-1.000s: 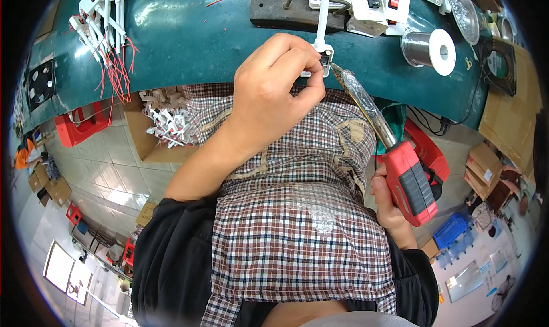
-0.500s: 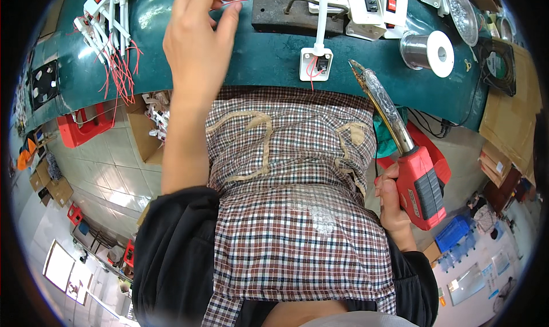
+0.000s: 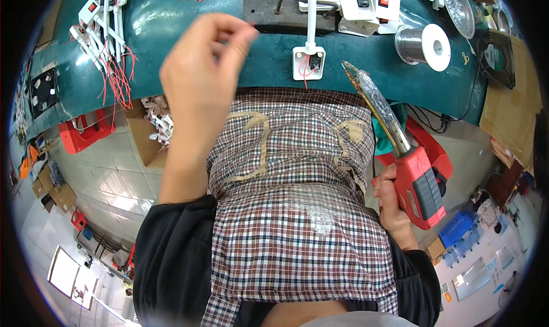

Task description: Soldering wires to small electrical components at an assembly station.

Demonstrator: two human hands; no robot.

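Though near bench edge (image 3: 266, 79), box (image 3: 298, 64) apart from iron (image 3: 394, 131).

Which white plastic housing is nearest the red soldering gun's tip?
The open square white plastic housing lying alone on the green table; the others lie grouped farther away.

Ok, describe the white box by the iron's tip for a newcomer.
On the green table, look left of the tip of the red-handled soldering iron. Near the edge sits a small open white box, red wires showing, apart from the white pieces piled behind.
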